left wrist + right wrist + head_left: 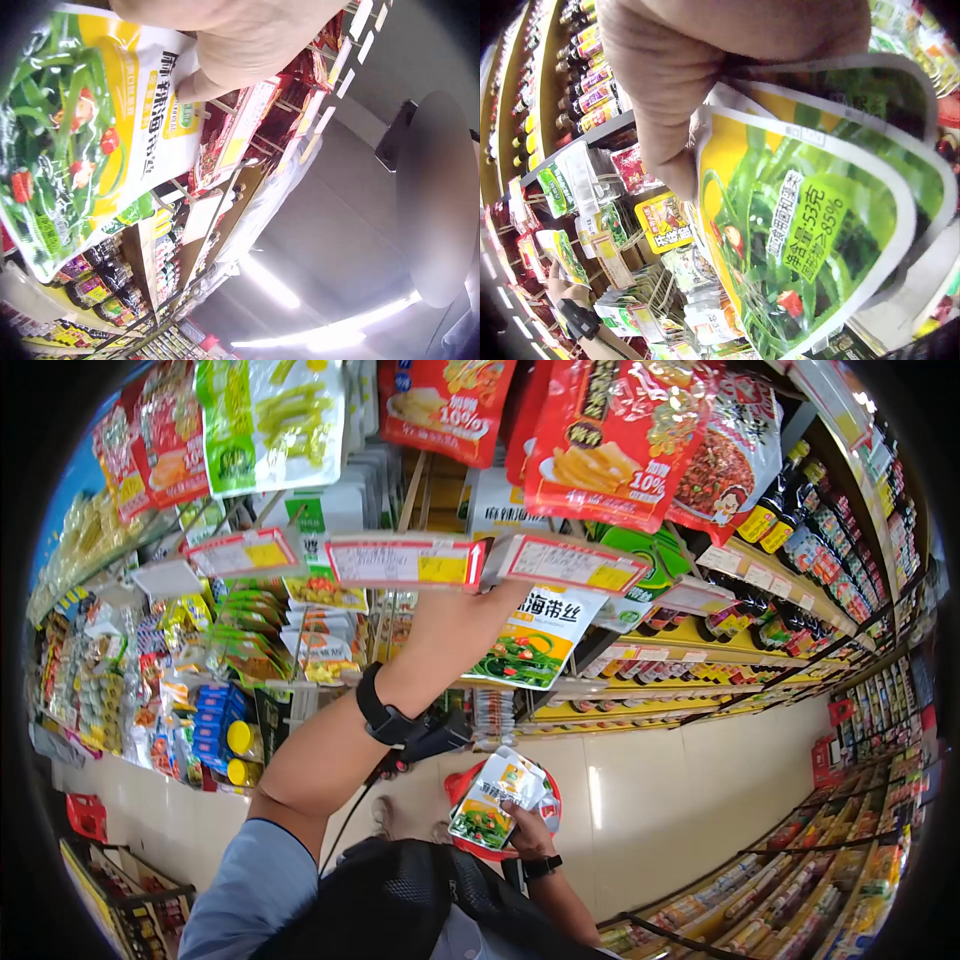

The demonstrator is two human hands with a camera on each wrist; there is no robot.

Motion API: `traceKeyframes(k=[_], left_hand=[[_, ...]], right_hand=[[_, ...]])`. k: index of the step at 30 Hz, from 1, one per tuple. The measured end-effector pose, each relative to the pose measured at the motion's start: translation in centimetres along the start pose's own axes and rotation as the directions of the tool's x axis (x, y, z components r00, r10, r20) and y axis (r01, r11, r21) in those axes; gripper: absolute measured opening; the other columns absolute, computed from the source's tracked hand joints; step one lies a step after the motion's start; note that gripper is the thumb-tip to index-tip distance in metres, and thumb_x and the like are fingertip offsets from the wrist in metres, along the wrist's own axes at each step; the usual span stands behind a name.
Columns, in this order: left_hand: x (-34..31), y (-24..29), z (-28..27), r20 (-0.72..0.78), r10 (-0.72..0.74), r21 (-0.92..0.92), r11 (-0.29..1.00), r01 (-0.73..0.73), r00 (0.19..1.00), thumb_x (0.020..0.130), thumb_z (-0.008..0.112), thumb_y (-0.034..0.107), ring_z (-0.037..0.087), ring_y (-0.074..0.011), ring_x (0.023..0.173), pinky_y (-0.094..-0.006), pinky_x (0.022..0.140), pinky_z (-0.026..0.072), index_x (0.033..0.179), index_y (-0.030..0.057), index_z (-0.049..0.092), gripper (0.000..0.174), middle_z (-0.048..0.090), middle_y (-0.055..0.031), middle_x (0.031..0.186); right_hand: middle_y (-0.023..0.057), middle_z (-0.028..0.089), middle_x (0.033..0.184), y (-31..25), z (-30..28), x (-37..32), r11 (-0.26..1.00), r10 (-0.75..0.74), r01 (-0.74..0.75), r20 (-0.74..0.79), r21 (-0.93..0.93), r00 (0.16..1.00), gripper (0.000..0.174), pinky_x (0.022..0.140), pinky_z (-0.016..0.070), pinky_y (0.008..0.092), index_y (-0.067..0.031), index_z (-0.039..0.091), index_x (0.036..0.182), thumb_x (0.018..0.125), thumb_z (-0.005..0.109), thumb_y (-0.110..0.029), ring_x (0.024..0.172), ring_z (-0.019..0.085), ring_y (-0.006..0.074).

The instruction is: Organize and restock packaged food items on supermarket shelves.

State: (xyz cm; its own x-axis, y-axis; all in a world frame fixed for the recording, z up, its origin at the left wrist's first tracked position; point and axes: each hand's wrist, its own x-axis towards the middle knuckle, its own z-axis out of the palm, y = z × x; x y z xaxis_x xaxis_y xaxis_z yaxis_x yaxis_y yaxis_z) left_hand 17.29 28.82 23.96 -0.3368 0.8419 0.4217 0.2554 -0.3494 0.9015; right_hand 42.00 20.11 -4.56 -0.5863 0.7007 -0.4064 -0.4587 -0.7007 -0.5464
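My left hand point(465, 625) reaches up under the price tags and pinches the top of a white, yellow and green seaweed packet point(540, 645). In the left wrist view the thumb of that hand point(240, 45) lies on the white upper part of the packet point(82, 142). Lower down, my right hand point(532, 832) grips several similar packets point(490, 800) above a red basket point(460, 782). The right wrist view shows these packets point(810, 225) fanned out, their upper ends held by the right hand point(705, 67); some of its fingers are hidden.
Red packets point(610, 450) and a green-white packet point(275, 425) hang above price tags point(405, 560) on the rack. Shelves of bottles point(790, 490) stand at the right, blue boxes point(215, 722) at the left. Tiled floor point(650, 790) lies below. A person's blurred head point(439, 195) shows in the left wrist view.
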Motion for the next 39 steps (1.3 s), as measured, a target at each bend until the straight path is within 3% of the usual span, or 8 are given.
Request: traceKeyframes(k=[12, 15, 18, 21, 27, 31, 36, 39], left_hand=[[-15.9, -9.5, -1.2, 0.351, -0.329, -0.391, 0.800, 0.456, 0.877, 0.089, 0.064, 0.017, 0.062, -0.0077, 0.083, -0.0262, 0.072, 0.0508, 0.108, -0.0020, 0.061, 0.027, 0.068, -0.0070, 0.089], [-21.1, -14.6, -1.0, 0.347, -0.492, -0.171, 0.804, 0.569, 0.799, 0.085, 0.067, 0.019, 0.065, -0.0223, 0.082, -0.0320, 0.070, 0.0512, 0.106, -0.0031, 0.060, 0.031, 0.063, -0.0143, 0.093], [-25.6, -18.0, -0.5, 0.209, -0.539, -0.182, 0.798, 0.574, 0.816, 0.084, 0.067, 0.017, 0.062, -0.0228, 0.090, -0.0316, 0.076, 0.0493, 0.106, -0.0030, 0.056, 0.032, 0.057, -0.0141, 0.097], [-26.2, -17.7, -1.6, 0.468, -0.676, -0.614, 0.215, 0.759, 0.570, 0.088, 0.062, 0.010, 0.060, -0.0165, 0.096, -0.0315, 0.084, 0.0501, 0.120, 0.0022, 0.050, 0.035, 0.060, -0.0055, 0.102], [-28.9, -19.7, -4.2, 0.743, -0.515, -0.548, -0.102, 0.830, 0.427, 0.087, 0.064, 0.009, 0.060, -0.0203, 0.105, -0.0344, 0.093, 0.0478, 0.124, -0.0010, 0.049, 0.041, 0.061, -0.0104, 0.116], [-30.0, -20.0, -5.2, 0.788, -0.451, -0.518, -0.122, 0.846, 0.418, 0.086, 0.067, 0.014, 0.059, -0.0223, 0.109, -0.0353, 0.095, 0.0469, 0.126, -0.0008, 0.049, 0.047, 0.061, -0.0114, 0.118], [-30.3, -20.1, -5.2, 0.753, -0.432, -0.574, -0.059, 0.817, 0.497, 0.080, 0.073, 0.019, 0.059, -0.0225, 0.110, -0.0376, 0.096, 0.0465, 0.127, 0.0006, 0.048, 0.056, 0.062, -0.0099, 0.118], [-31.1, -20.4, -5.3, 0.718, -0.442, -0.619, -0.051, 0.784, 0.538, 0.076, 0.077, 0.022, 0.060, -0.0222, 0.109, -0.0381, 0.096, 0.0462, 0.126, 0.0019, 0.049, 0.060, 0.062, -0.0087, 0.118]], right_hand=[[0.0111, 0.053, 0.131, -1.7, 0.2, -3.2, 0.980, -0.036, 0.022, -0.066, -0.200, 0.997, 0.062, 0.101, 0.0429, 0.0418, -0.0020, 0.040, 0.136, 0.081, 0.067, -0.008, 0.117, 0.054, 0.0267], [0.0100, 0.051, 0.133, -1.7, -0.3, -4.6, 0.921, 0.022, -0.062, -0.107, -0.384, 0.994, 0.071, 0.103, 0.0410, 0.0399, -0.0019, 0.037, 0.138, 0.076, 0.071, -0.012, 0.120, 0.052, 0.0245], [0.0108, 0.054, 0.130, -0.7, 2.0, -4.9, 0.872, 0.045, -0.131, -0.188, -0.471, 0.981, 0.069, 0.101, 0.0419, 0.0398, -0.0009, 0.036, 0.137, 0.079, 0.071, -0.015, 0.119, 0.053, 0.0238], [0.0098, 0.054, 0.128, 1.1, 1.6, -4.8, 0.852, 0.140, -0.264, -0.290, -0.453, 0.947, 0.065, 0.101, 0.0421, 0.0387, -0.0020, 0.036, 0.138, 0.084, 0.069, -0.018, 0.118, 0.053, 0.0219], [0.0090, 0.055, 0.126, 1.1, 3.7, -4.0, 0.730, 0.348, -0.420, -0.236, -0.540, 0.907, 0.053, 0.098, 0.0406, 0.0333, 0.0026, 0.041, 0.134, 0.087, 0.062, -0.013, 0.111, 0.054, 0.0174], [0.0102, 0.054, 0.127, 0.2, 4.6, -4.1, 0.728, 0.342, -0.397, -0.207, -0.559, 0.917, 0.059, 0.102, 0.0373, 0.0358, 0.0029, 0.042, 0.134, 0.081, 0.066, -0.010, 0.119, 0.050, 0.0203], [0.0082, 0.055, 0.127, -0.2, 7.7, -4.1, 0.755, -0.007, -0.128, -0.203, -0.643, 0.979, 0.057, 0.101, 0.0393, 0.0371, -0.0026, 0.042, 0.134, 0.083, 0.066, -0.010, 0.118, 0.051, 0.0217], [0.0100, 0.057, 0.124, -1.7, 7.8, -4.9, 0.893, -0.049, -0.080, -0.271, -0.443, 0.961, 0.049, 0.094, 0.0472, 0.0391, -0.0021, 0.045, 0.131, 0.085, 0.062, -0.008, 0.109, 0.059, 0.0246]])
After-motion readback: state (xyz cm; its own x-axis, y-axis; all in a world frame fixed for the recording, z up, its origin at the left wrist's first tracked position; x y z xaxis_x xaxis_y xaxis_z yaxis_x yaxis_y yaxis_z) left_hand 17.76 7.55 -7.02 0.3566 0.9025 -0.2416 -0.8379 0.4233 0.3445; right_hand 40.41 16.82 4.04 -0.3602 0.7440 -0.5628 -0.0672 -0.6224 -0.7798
